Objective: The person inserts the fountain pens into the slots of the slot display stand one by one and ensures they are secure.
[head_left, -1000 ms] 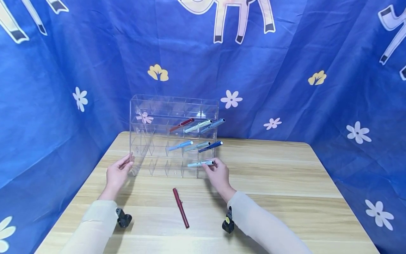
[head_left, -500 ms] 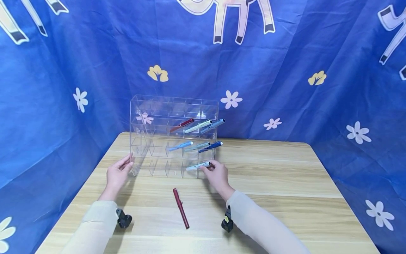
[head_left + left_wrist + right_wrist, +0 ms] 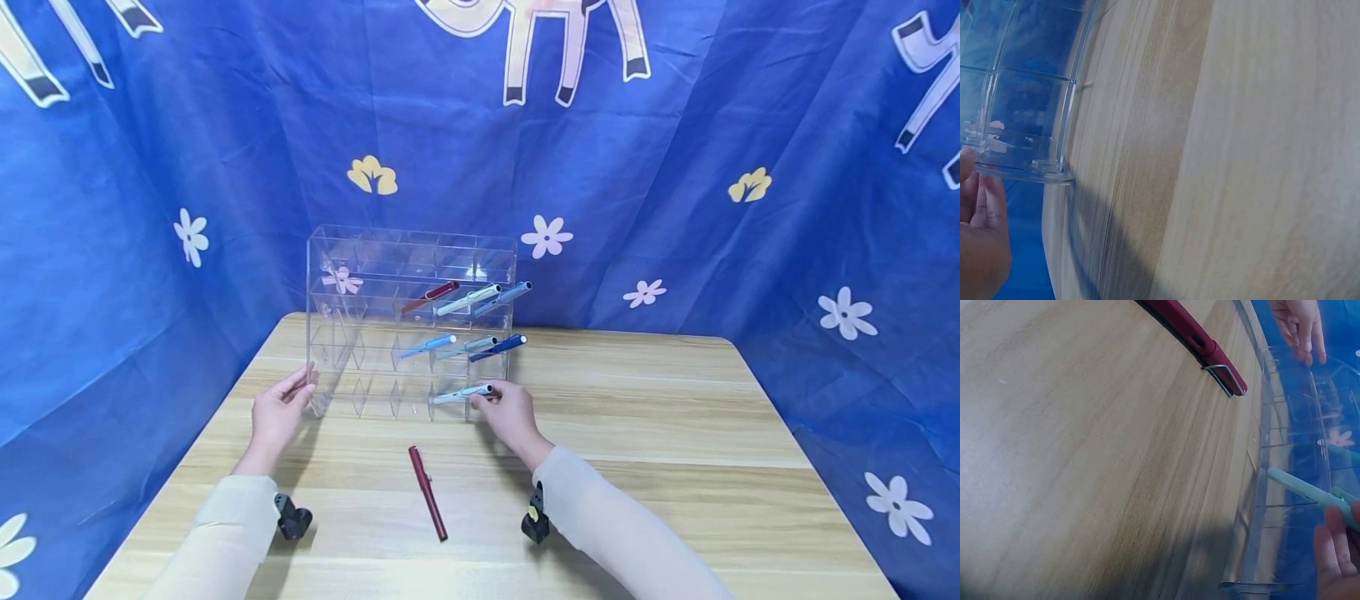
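A clear acrylic pen rack (image 3: 309, 300) with rows of compartments stands upright on the table. My left hand (image 3: 276, 412) holds its left side edge low down, thumb in front and fingers behind in the left wrist view. My right hand (image 3: 516, 417) pinches a pale blue-green pen (image 3: 1300, 485) near its capped end. This pen points left, its far end at a bottom-row compartment near the right side; how deep it sits I cannot tell. A dark red pen (image 3: 428, 493) with a metal clip lies on the table before the rack.
Several other pens rest slanted in the rack's upper rows, among them a red pen (image 3: 431, 297), a light blue pen (image 3: 427, 346) and a dark blue pen (image 3: 498, 347). Blue patterned cloth (image 3: 600, 208) hangs behind and beside the wooden table (image 3: 637, 417).
My right hand has moved slightly left with the pale pen, whose far end now lies further left in the bottom row. My left hand stays on the rack.
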